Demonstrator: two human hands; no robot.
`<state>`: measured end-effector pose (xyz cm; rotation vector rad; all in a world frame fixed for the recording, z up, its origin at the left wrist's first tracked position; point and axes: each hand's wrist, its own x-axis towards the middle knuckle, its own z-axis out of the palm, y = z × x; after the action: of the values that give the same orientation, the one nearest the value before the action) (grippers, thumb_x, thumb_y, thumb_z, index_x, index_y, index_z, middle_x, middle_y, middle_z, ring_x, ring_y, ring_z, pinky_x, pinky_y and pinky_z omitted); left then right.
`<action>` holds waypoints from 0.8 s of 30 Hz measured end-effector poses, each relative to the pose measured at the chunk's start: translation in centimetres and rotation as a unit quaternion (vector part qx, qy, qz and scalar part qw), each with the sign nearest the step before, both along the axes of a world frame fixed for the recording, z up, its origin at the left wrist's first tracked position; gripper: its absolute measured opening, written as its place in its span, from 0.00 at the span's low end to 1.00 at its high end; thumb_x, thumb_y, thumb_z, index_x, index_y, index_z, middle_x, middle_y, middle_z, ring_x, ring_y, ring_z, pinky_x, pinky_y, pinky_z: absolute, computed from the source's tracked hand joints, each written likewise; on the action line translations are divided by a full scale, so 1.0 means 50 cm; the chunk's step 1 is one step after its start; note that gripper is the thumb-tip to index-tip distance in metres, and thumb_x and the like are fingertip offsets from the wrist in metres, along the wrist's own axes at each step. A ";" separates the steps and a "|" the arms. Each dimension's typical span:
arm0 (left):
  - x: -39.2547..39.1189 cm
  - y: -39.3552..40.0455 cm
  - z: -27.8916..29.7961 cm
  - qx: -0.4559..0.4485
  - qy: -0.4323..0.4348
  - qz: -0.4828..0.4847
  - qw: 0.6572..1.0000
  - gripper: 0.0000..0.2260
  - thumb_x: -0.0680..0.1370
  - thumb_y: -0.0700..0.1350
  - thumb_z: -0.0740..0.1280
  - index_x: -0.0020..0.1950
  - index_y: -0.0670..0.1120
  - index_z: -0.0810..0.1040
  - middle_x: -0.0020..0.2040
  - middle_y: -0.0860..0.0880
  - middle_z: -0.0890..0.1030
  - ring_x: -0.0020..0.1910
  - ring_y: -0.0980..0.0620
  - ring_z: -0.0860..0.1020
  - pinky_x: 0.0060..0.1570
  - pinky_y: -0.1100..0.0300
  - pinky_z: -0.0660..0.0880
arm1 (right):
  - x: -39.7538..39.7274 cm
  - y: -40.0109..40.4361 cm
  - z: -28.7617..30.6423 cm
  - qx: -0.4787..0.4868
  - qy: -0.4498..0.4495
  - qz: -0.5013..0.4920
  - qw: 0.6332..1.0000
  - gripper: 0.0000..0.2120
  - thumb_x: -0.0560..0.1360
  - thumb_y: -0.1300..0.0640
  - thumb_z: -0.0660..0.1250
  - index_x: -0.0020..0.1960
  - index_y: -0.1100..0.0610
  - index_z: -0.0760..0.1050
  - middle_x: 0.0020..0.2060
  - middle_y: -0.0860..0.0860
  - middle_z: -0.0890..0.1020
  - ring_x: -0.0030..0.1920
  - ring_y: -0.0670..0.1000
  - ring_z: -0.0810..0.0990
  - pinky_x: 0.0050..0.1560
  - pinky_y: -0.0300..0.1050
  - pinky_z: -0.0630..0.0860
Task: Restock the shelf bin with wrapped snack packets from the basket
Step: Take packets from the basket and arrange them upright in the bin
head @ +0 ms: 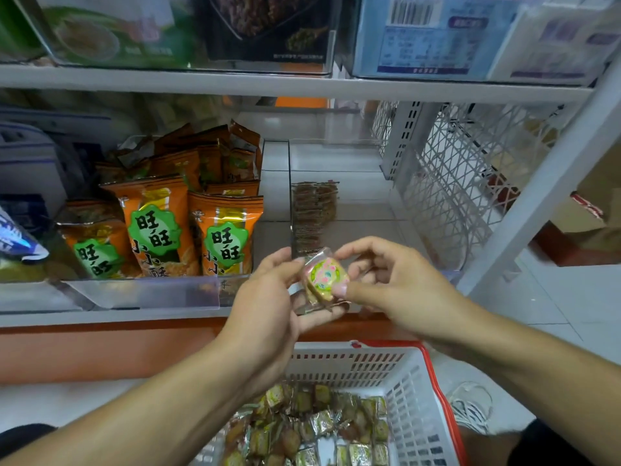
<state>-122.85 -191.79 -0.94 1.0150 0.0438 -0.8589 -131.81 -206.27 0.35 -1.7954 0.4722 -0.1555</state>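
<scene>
One clear-wrapped snack packet (pixel 325 276) with pastel label, pinched between left hand (pixel 268 290) and right hand (pixel 389 277), one white basket (pixel 416 391) below, many packets inside.

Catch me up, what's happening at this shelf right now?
A person is restocking. Both hands, left hand and right hand, hold one wrapped snack packet between their fingers in front of the clear shelf bin, which holds only a short row of packets along its left wall. The white basket below is still full of packets.
</scene>
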 end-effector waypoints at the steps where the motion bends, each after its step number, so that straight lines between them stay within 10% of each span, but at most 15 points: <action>1: 0.001 0.001 -0.002 0.003 -0.007 -0.001 1.000 0.14 0.84 0.37 0.61 0.69 0.47 0.71 0.51 0.42 0.88 0.48 0.40 0.87 0.38 0.46 0.84 | -0.003 -0.009 0.002 0.057 -0.002 -0.008 0.998 0.16 0.71 0.66 0.77 0.55 0.53 0.81 0.39 0.50 0.79 0.37 0.48 0.76 0.40 0.45 0.78; 7: -0.002 0.012 -0.015 0.023 -0.066 0.015 0.997 0.15 0.85 0.38 0.60 0.69 0.52 0.74 0.50 0.46 0.88 0.50 0.42 0.87 0.39 0.49 0.85 | -0.020 -0.029 0.008 0.322 -0.031 -0.078 0.943 0.20 0.68 0.65 0.72 0.60 0.64 0.76 0.48 0.59 0.85 0.44 0.52 0.85 0.44 0.43 0.83; 20: -0.017 0.006 -0.014 -0.005 -0.152 0.000 0.988 0.11 0.85 0.39 0.60 0.61 0.47 0.81 0.53 0.39 0.87 0.51 0.46 0.85 0.49 0.59 0.83 | -0.035 0.010 -0.001 0.283 0.022 -0.019 0.959 0.14 0.65 0.55 0.76 0.47 0.59 0.80 0.49 0.58 0.84 0.51 0.52 0.83 0.48 0.49 0.84; 24: -0.031 -0.001 -0.023 0.026 -0.219 -0.007 0.975 0.13 0.86 0.40 0.59 0.56 0.51 0.83 0.55 0.44 0.87 0.57 0.45 0.84 0.59 0.45 0.78 | -0.024 0.026 -0.013 0.390 -0.002 -0.049 0.920 0.21 0.71 0.64 0.73 0.61 0.64 0.72 0.55 0.60 0.85 0.56 0.56 0.85 0.53 0.52 0.84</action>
<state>-124.40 -191.86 -2.08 1.2362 -0.3176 -0.6332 -133.01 -204.94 -0.32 -0.9881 0.5269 -0.0269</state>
